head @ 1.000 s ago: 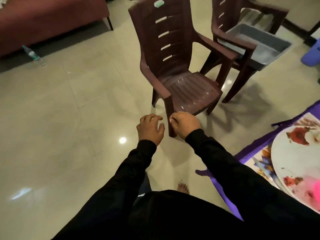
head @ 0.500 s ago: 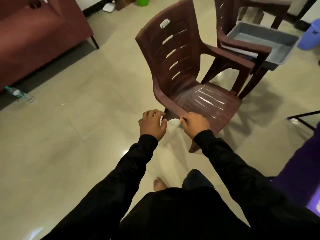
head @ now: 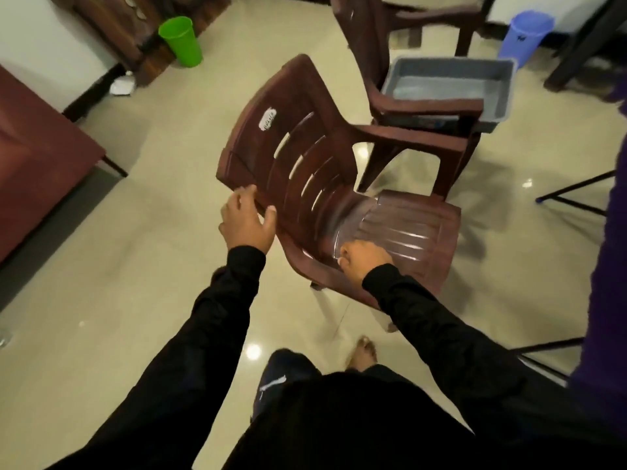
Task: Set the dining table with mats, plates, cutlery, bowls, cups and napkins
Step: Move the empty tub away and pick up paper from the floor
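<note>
Brown plastic fills the grip: the left hand (head: 247,221) curls over the side edge of the slatted backrest of the nearer chair (head: 332,184), fingers behind the edge and thumb on the front face. The right hand (head: 364,262) closes on the near armrest beside the seat, fingers wrapped round it. Both arms are in black sleeves. The chair is tilted, its back leaning toward ten o'clock; whether all its legs touch the floor (head: 101,266) cannot be told. A white sticker sits near the top of its backrest.

At one o'clock from the hands, just behind this chair, stands a second brown chair (head: 407,83) carrying a grey tub (head: 448,86) on its seat. At two o'clock, farther off, is a blue bucket (head: 527,32). At eleven o'clock a green cup (head: 181,40) stands on the floor beside dark wooden furniture. At nine o'clock lies a maroon sofa edge (head: 37,157). Purple cloth (head: 610,232) hangs along the three o'clock side. A bare foot (head: 364,352) shows at six o'clock.
</note>
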